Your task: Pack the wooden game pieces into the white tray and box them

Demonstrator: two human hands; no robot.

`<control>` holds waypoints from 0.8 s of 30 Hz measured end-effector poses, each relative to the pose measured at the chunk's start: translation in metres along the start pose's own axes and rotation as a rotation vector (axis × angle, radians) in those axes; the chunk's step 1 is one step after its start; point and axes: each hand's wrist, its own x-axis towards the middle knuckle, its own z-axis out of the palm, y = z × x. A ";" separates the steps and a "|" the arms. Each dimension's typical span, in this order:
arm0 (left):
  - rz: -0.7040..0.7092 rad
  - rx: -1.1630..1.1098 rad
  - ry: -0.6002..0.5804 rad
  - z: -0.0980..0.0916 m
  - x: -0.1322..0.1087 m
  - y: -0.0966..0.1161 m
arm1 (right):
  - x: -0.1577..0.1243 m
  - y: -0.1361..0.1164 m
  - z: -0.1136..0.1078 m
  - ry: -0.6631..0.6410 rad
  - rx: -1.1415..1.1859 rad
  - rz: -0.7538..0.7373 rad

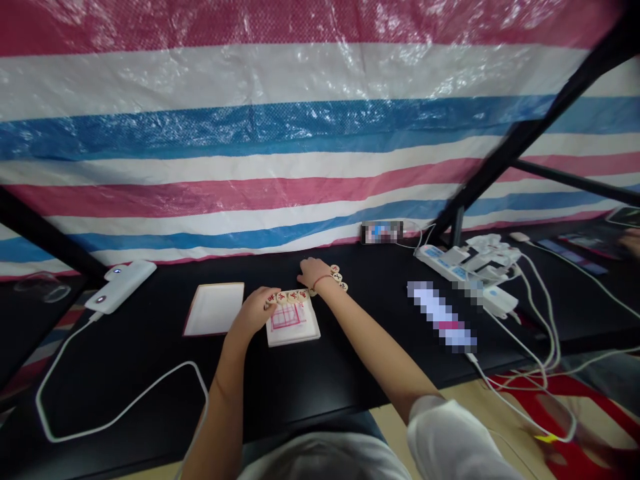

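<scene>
A row of round xiangqi pieces with red characters lies along the far edge of a shallow white box. A paper with a red printed grid shows inside that box. My left hand is closed at the row's left end, fingertips and thumb on the outermost piece. Farther back, my right hand reaches down to the table with curled fingers; whatever they hold is hidden. A few loose xiangqi pieces lie just right of it, partly behind the wrist.
An open white box lid lies to the left on the black table. A white charger with a cable stands farther left. On the right are a phone, a power strip and tangled cables. Another phone leans at the back.
</scene>
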 end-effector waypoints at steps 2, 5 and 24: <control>-0.008 0.002 0.009 0.001 0.001 0.000 | 0.004 -0.003 -0.002 -0.014 -0.002 0.008; -0.020 0.005 0.006 0.001 0.002 0.000 | 0.006 -0.005 -0.005 -0.031 -0.005 0.016; 0.169 -0.032 0.283 0.004 0.002 0.011 | -0.054 -0.002 0.005 0.145 0.868 -0.315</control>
